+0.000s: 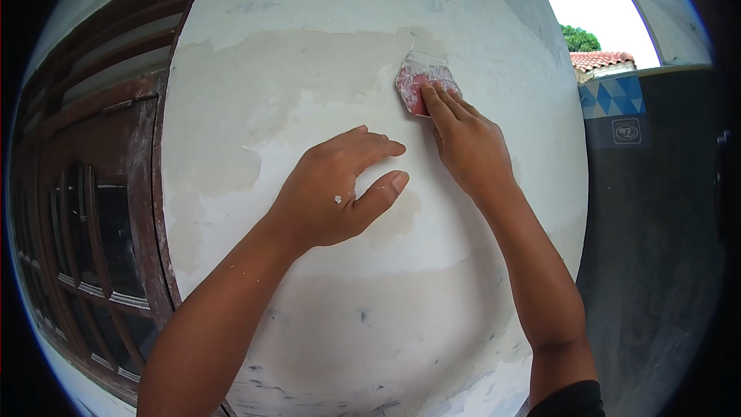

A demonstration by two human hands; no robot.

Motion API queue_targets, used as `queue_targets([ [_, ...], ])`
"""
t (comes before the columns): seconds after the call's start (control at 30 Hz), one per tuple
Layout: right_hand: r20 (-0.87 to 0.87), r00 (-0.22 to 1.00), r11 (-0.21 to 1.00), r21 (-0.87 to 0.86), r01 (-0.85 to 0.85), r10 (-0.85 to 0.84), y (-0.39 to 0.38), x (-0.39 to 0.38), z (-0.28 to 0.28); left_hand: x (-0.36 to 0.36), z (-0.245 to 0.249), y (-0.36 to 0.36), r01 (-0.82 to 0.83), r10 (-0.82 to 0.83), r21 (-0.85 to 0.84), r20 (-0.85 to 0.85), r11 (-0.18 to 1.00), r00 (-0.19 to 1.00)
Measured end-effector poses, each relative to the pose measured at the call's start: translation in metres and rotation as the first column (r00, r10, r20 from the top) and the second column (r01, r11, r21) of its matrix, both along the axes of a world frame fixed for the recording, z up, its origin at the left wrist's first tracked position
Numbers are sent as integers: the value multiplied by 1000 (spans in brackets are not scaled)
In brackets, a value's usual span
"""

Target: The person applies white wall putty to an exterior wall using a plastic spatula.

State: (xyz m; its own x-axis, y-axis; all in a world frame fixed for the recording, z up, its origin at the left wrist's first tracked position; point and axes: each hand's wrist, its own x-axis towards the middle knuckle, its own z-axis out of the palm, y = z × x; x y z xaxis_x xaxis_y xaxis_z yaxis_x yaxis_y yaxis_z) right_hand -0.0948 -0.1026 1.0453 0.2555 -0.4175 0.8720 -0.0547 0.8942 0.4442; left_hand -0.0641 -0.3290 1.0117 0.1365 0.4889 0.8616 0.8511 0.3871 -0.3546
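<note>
My right hand [467, 135] grips a red plastic putty spreader [415, 86], its face smeared with white filler and lying against the wall [332, 100]. Fingers press flat along the spreader's lower right part. Damp beige-grey patches of filler show on the white wall around it, and a thin ridge of filler stands just above its upper edge. Lower and to the left, my left hand [332, 185] is empty, thumb and fingers apart, in front of the wall. A small white blob of filler sticks to the back of it near the thumb.
A dark brown wooden door frame with glazed panels [100, 208] borders the wall on the left. To the right is a dark grey wall [656, 247] with a blue patterned sticker [614, 98]. Beyond it are a tiled roof [602, 60] and a tree [579, 40].
</note>
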Motion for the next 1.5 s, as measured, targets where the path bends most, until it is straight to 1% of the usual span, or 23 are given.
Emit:
queue_targets([
  [0.13,6,1000,998,59,6,-7,3,3,-25,4,0,1,6,-6,0,19,1000,1000],
  [0.17,-58,998,997,79,-11,16,5,4,-28,3,0,1,6,-6,3,20,1000,1000],
  [0.2,-57,998,997,79,-12,16,9,6,-27,3,0,1,4,-4,8,22,1000,1000],
  [0.27,-149,986,997,45,-64,70,16,11,-20,0,0,0,-3,3,13,-2,1000,1000],
  [0.3,-173,981,996,-6,-92,90,16,14,-14,-1,-1,1,-10,11,17,-23,1000,1000],
  [0.33,-173,981,996,-6,-92,90,16,13,-6,-1,-1,1,-10,11,17,-23,1000,1000],
  [0.4,-207,969,983,-92,-158,136,13,10,16,-2,-1,1,-16,16,26,-28,1000,999],
  [0.43,-214,961,975,-93,-200,177,11,6,28,-2,-1,0,-18,19,28,-27,999,999],
  [0.5,-204,962,976,-84,-202,182,6,1,47,-1,-1,0,-12,12,15,-21,1000,1000],
  [0.57,-194,963,977,-71,-202,185,5,-5,50,-3,-1,0,-13,14,15,-31,1000,999],
  [0.6,-154,979,988,-46,-146,138,6,-11,49,-3,-1,0,-13,14,13,-42,1000,999],
  [0.63,-114,990,996,-20,-91,88,7,-13,46,-3,0,0,-14,15,12,-41,1000,999],
  [0.83,-76,997,1000,-17,-21,20,22,-10,-4,1,0,1,0,0,8,-16,1000,1000],
  [0.97,-149,986,995,-62,-84,74,21,2,-4,1,0,1,-7,7,10,-27,1000,1000],
  [1.03,-197,962,975,-83,-207,187,13,5,14,0,0,1,-7,7,7,-26,1000,1000],
  [1.07,-197,963,975,-85,-206,186,9,5,24,0,-1,1,-9,9,10,-26,1000,1000],
  [1.13,-136,956,959,-76,-273,261,2,4,42,-1,-1,1,-9,10,14,-27,1000,1000],
  [1.17,-136,956,959,-75,-273,261,3,2,46,-2,-1,1,-9,10,11,-31,1000,999],
  [1.23,-53,980,980,-43,-194,192,3,-3,52,-2,-1,0,-9,9,11,-35,1000,999],
  [1.27,-52,980,980,-43,-193,190,6,-6,48,-2,-1,0,-14,14,12,-40,1000,999],
  [1.33,-36,993,993,-30,-118,117,15,-9,35,-2,0,1,-17,18,12,-48,1000,999],
  [1.47,-33,993,994,-8,-112,112,35,-6,14,-2,-1,1,-13,14,10,-44,1000,999],
  [1.5,-74,987,989,-15,-146,144,40,-6,13,-1,-1,1,-10,10,16,-38,1000,999],
])
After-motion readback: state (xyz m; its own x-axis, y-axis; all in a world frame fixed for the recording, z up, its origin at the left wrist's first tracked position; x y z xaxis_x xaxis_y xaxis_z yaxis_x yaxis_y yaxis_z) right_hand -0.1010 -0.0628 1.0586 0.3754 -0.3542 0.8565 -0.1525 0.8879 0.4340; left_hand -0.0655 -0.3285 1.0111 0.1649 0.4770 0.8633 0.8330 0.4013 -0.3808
